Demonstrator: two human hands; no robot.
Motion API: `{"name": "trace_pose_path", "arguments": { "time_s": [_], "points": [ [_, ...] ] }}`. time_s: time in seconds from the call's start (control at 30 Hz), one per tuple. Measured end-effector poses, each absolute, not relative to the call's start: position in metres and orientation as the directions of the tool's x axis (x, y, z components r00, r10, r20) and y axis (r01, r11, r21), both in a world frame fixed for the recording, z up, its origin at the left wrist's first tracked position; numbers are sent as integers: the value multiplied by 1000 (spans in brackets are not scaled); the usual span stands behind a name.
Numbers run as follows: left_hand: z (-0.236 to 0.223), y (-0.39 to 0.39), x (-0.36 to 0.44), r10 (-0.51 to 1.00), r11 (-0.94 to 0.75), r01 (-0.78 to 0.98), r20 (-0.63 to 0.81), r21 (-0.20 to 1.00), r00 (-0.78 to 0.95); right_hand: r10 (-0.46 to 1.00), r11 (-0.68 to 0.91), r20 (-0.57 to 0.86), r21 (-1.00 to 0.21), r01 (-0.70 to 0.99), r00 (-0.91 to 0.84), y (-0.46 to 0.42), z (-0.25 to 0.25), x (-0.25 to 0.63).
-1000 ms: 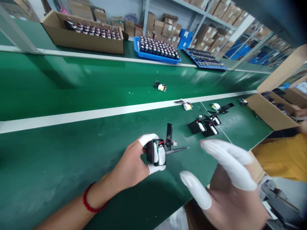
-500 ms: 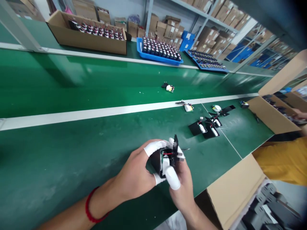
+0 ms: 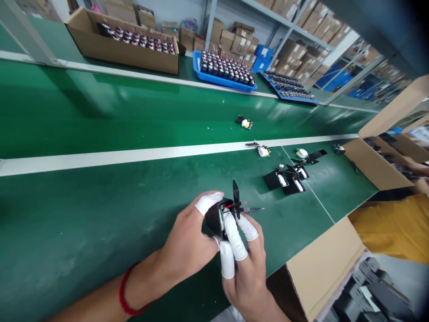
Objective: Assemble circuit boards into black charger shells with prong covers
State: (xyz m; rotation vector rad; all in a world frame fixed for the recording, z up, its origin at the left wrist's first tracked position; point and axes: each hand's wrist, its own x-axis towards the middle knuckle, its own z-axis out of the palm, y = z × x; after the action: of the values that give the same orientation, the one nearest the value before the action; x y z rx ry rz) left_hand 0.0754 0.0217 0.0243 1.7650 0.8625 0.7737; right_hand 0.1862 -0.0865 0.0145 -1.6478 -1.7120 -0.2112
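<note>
My left hand [image 3: 187,243], with white finger cots on thumb and finger, is closed around a black plastic case [image 3: 213,219] that looks like a power adapter's. Inside its open end, a green circuit board edge and red wire show. A black end plate [image 3: 236,197] with pins stands up beside the opening. My right hand [image 3: 246,268], also in white finger cots, has its fingers pressed together at the opening, covering much of what is inside. A thin pointed metal piece [image 3: 257,209] shows just beyond the right fingers; whether it is held or lying on the table, I cannot tell.
Several black cases with boards [image 3: 277,180] lie to the right on the green table [image 3: 100,214]. Loose boards [image 3: 263,151] lie farther back. A blue tray [image 3: 224,85] and carton [image 3: 127,53] stand behind. A carton of grey parts [image 3: 321,281] is front right; another person's yellow sleeve [image 3: 392,228] is beyond.
My right thumb and fingers have shifted from around the case onto its open end. The case has turned and tilted slightly, and the end plate has moved left with it.
</note>
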Motion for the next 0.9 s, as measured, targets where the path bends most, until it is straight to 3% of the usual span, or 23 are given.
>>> {"name": "trace_pose_path", "arguments": {
  "time_s": [0.17,0.5,0.67,0.77,0.9],
  "points": [
    [23,23,77,806,-273,209,104,939,583,764,216,636,-406,888,105,-87,9,192],
    [27,13,77,773,-313,155,156,937,615,776,160,623,-342,926,96,-89,17,189],
    [28,16,72,794,-382,220,197,897,575,815,130,573,-331,935,89,-85,27,185],
    [29,23,74,811,-293,209,126,933,572,873,128,479,-406,905,91,-85,24,188],
    [37,26,82,811,-96,209,-45,973,583,776,144,590,-512,847,224,-94,9,196]
  ]
}}
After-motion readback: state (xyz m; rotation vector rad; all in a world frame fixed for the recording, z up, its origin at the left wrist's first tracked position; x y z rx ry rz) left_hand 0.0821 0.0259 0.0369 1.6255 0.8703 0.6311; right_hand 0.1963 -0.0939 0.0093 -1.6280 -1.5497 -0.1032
